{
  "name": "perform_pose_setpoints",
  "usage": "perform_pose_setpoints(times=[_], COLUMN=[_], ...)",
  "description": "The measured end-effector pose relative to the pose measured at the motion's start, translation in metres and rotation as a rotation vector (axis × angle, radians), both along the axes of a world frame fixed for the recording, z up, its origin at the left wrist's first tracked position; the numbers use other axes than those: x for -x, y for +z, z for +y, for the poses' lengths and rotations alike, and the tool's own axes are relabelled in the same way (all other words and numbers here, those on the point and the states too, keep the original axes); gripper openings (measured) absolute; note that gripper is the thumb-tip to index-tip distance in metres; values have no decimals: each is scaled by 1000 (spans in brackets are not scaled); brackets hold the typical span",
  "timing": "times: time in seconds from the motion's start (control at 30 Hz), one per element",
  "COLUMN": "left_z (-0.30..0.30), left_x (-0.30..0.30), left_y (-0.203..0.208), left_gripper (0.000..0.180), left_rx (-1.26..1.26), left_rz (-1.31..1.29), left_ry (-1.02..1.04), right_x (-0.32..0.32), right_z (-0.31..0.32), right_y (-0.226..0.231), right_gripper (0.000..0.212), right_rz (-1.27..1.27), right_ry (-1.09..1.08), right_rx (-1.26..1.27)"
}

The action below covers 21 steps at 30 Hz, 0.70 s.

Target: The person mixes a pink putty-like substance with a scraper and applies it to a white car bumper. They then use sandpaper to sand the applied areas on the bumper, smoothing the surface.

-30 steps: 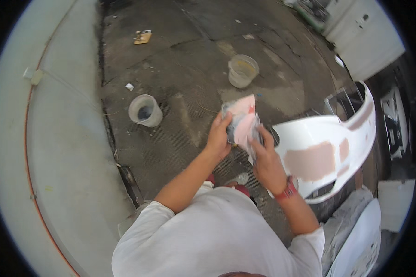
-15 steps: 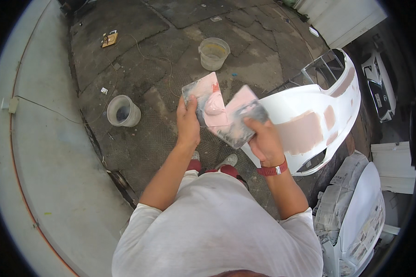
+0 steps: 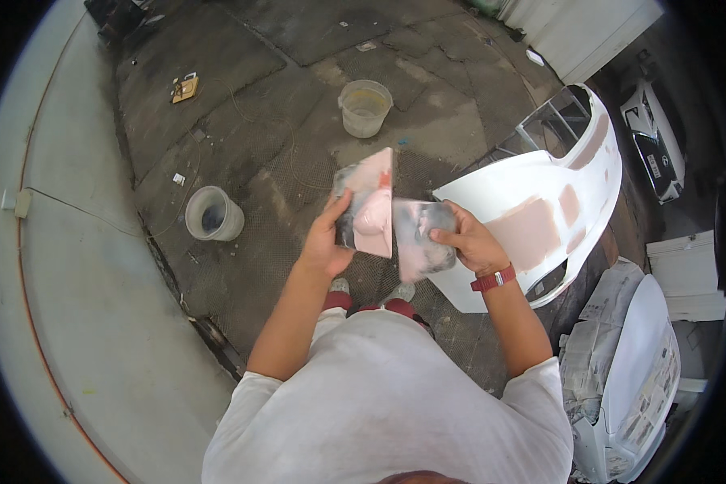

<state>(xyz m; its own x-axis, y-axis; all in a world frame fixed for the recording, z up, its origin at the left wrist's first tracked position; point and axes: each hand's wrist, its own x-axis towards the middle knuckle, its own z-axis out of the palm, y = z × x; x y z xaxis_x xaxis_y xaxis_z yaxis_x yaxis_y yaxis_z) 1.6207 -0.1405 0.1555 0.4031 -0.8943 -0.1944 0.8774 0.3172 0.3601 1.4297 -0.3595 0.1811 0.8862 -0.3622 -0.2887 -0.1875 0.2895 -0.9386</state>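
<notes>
My left hand [image 3: 327, 240] grips a flat mixing plate [image 3: 348, 230] by its left side. Pink filler paste [image 3: 373, 216] lies in a mound on the plate, with a small red streak near the top. In my right hand [image 3: 477, 242] is a second flat plate [image 3: 422, 235], smeared grey and pink, slightly blurred. Its left edge sits close beside the first plate; whether they touch I cannot tell. Beyond my right hand rests a white car bumper [image 3: 484, 184] with dull pinkish-brown patches [image 3: 527, 235] on it.
Two buckets stand on the dark floor, one ahead [image 3: 365, 113] and one left [image 3: 214, 214]. A thin cable [image 3: 286, 133] runs across the floor. The pale wall [image 3: 81, 242] borders the left. At lower right are paper-covered white panels [image 3: 613, 347]; another bumper [image 3: 653, 145] lies far right.
The right plate has swung from a tilt, near the lower corner of the left plate, to a more upright pose at its right. The left plate has turned and come slightly lower.
</notes>
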Motion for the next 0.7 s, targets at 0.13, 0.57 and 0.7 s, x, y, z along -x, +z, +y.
perform_pose_setpoints(times=[0.13,0.57,0.7], left_z=[3,-6,-5], left_x=[-5,-10,-20], left_y=[12,-7,-8], left_gripper=[51,44,39], left_rx=[-193,-427,-259], left_rz=[-283,-476,-283], left_ry=[106,635,513], right_x=[-16,-25,-30], right_z=[5,82,97], right_y=[69,75,97], right_gripper=[67,60,55], right_rz=[83,-30,-241], right_ry=[4,516,404], right_rx=[591,1754,1517])
